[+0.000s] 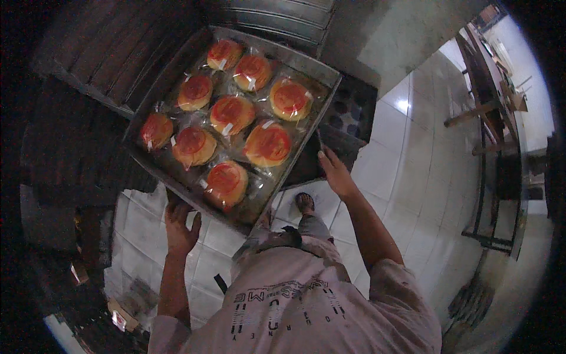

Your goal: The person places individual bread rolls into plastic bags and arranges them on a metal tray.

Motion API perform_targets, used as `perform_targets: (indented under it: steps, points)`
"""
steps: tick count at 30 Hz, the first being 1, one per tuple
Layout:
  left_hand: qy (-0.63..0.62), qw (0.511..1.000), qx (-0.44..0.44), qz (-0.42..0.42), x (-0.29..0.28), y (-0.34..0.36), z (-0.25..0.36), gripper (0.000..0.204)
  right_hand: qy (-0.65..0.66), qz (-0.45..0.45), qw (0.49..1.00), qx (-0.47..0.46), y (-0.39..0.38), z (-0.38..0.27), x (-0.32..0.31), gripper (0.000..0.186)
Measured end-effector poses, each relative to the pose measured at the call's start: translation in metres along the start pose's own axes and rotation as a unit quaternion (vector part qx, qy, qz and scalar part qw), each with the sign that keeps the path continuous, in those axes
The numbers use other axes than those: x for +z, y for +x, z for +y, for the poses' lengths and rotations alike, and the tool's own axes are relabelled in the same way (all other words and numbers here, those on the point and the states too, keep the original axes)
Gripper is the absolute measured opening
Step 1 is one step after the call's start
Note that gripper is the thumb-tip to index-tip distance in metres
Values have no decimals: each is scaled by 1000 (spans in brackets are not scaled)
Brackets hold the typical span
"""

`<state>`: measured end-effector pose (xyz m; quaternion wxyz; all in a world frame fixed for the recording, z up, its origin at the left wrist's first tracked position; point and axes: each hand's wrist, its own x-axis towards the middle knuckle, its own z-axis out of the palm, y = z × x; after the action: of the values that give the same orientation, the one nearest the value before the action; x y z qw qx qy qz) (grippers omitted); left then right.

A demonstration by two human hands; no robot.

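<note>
A square metal tray (299,158) is held up at an angle in front of me. Several round golden buns with reddish tops lie in it, each in clear plastic, among them a middle bun (232,115). My left hand (181,227) supports the tray from beneath its near left side, thumb out and the other fingers partly hidden under it. Just beyond the tray's right side, my right hand (337,172) is closed with the thumb against a thin strip (320,137); what this belongs to is unclear.
Behind the tray's right side is a dark pan with round hollows (348,109). Ribbed metal panels (277,23) stand at the back, dark stacked shapes at left. White floor tiles (407,159) stretch to the right, toward a wooden table (486,100). Small boxes (121,312) lie lower left.
</note>
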<state>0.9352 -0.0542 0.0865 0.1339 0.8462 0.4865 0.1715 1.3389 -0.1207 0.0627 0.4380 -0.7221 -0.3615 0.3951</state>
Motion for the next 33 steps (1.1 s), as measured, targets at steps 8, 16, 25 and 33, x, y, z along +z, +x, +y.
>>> perform_targets:
  steps: [8, 16, 25, 33]
  points:
    - [-498, 716, -428, 236, 27, -25, 90, 54, 160, -23, 952, 260, 14, 103, -64, 58]
    - [-656, 612, -389, 207, 26, 8, 142, 51, 174, -151, 948, 219, 33, 149, -34, 48]
    - [-640, 597, -426, 228, 45, 6, 144, 42, 296, 113, 948, -16, 117, -48, -69, 63]
    - [-639, 590, -415, 267, 46, 9, 144, 65, -27, 33, 970, -241, 193, -82, -40, 45]
